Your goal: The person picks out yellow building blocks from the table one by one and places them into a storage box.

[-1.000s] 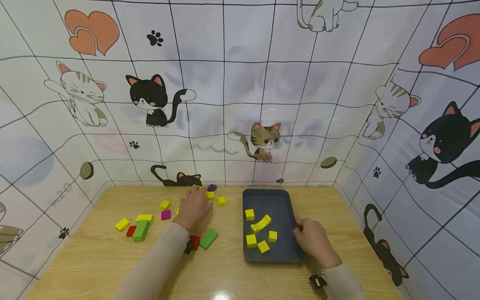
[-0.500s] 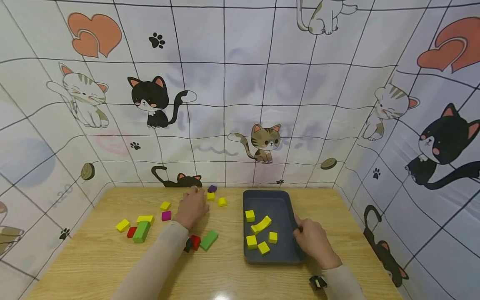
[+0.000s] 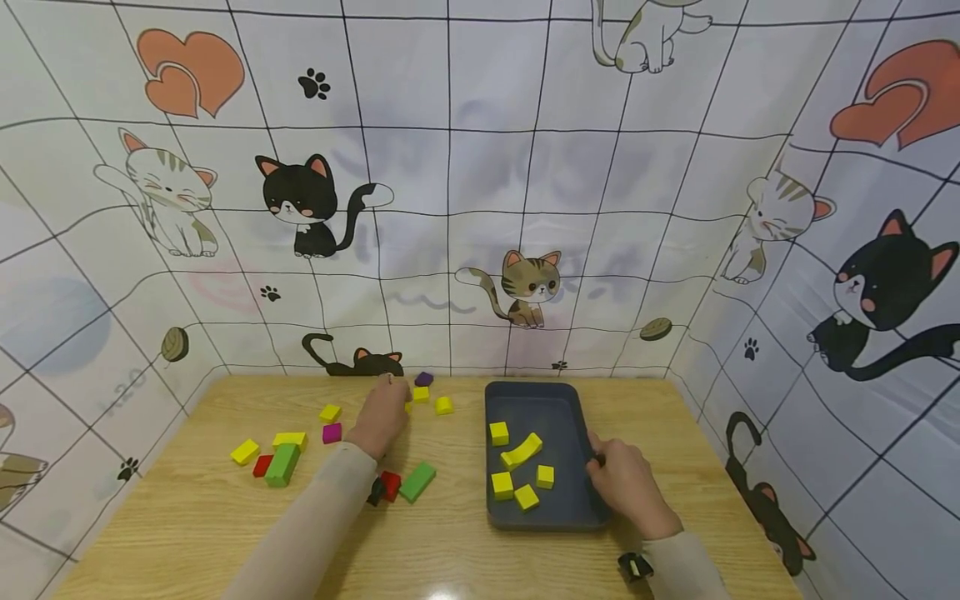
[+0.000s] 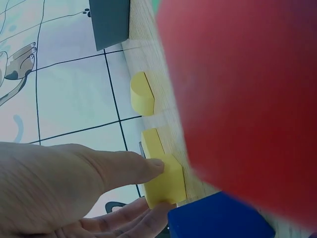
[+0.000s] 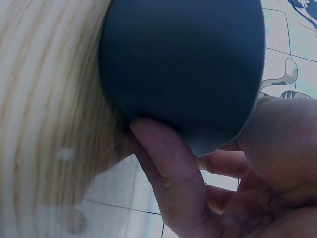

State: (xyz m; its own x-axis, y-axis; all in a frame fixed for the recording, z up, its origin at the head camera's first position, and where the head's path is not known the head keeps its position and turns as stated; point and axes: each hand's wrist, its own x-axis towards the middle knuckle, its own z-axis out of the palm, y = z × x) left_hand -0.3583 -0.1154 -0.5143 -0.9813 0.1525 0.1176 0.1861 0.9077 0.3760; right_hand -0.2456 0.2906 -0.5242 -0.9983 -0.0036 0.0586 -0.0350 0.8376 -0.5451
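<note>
At the back of the table, my left hand (image 3: 381,414) mostly hides what it touches in the head view. In the left wrist view its thumb lies on a yellow block (image 4: 166,182) and fingers curl round the far side, pinching it. Another yellow block (image 4: 151,141) stands right behind that one, and a blue block (image 4: 220,218) is close by the fingertips. My right hand (image 3: 632,486) grips the right rim of a dark grey tray (image 3: 540,408). Inside the tray lie several yellow cubes (image 3: 502,486) and a curved yellow block (image 3: 522,451).
Left on the table (image 3: 442,550) are green (image 3: 282,464), red (image 3: 262,465), magenta (image 3: 332,432) and yellow blocks (image 3: 290,439). Beside the left wrist lie a red block (image 3: 390,485) and a green block (image 3: 417,482). A purple block (image 3: 423,379) sits at the back edge, before a cat-patterned wall sheet (image 3: 480,183).
My left hand has shifted slightly left, and its fingers have drawn in to pinch the yellow block. The right hand and tray stay in place.
</note>
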